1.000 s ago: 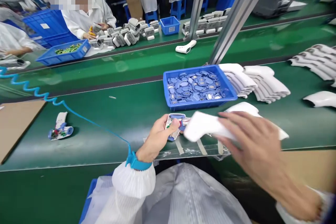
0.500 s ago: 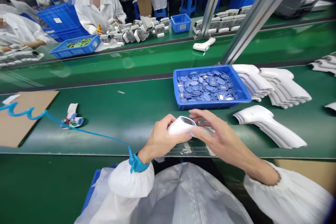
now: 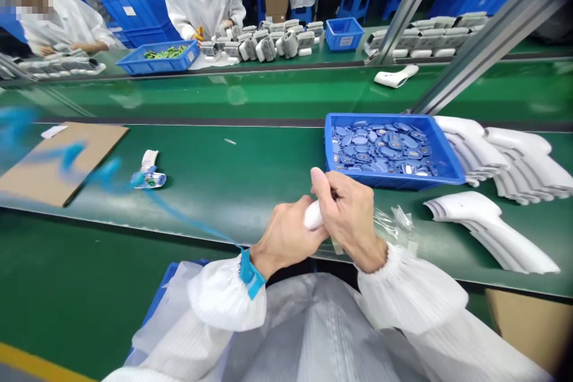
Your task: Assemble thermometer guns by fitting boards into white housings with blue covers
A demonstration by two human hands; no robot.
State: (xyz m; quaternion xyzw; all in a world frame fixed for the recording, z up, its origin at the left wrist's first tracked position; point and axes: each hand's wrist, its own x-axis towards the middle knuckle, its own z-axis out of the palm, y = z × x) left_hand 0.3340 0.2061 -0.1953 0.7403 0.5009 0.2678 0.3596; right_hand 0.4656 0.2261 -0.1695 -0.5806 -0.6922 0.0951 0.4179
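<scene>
Both my hands meet over the green belt, just below the blue tray. My left hand (image 3: 286,233), with a blue strap (image 3: 248,274) at the wrist, and my right hand (image 3: 347,218) together grip a white plastic thermometer-shaped body (image 3: 313,216). Only a small rounded part of it shows between them; the rest is hidden by my fingers. A clear plastic film (image 3: 394,221) lies beside my right wrist. A blue coiled cord (image 3: 192,224) runs from the strap across the belt, blurred.
A blue tray (image 3: 358,125) of small blue parts stands ahead. Stacked white housings (image 3: 501,233) lie to the right. An opened device (image 3: 149,173) and a cardboard sheet (image 3: 58,161) lie left. Co-workers sit beyond a second belt with parts and blue bins.
My right hand has moved from beside the white body to over it, covering most of it. My hands have drawn closer together. The scene has shifted left in view.
</scene>
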